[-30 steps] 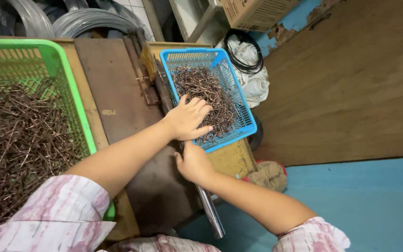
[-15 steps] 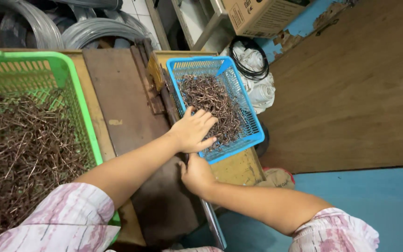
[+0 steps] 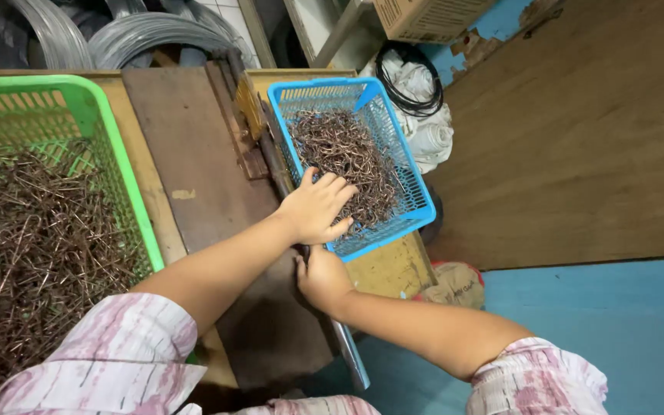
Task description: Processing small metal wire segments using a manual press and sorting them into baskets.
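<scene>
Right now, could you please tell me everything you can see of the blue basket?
The blue basket is a rectangular plastic one with lattice walls and a solid rim. It sits slightly askew on the yellowish bench top, beside a dark wooden board. It holds a heap of short, bent, copper-brown wire pieces. The left hand lies spread over its near corner, on the wires.

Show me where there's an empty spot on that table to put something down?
The dark board between the green basket and the blue basket is bare. A small yellow tabletop patch shows below the blue basket. Both baskets are full of wire pieces, and the left hand and right hand crowd the metal bar.
</scene>
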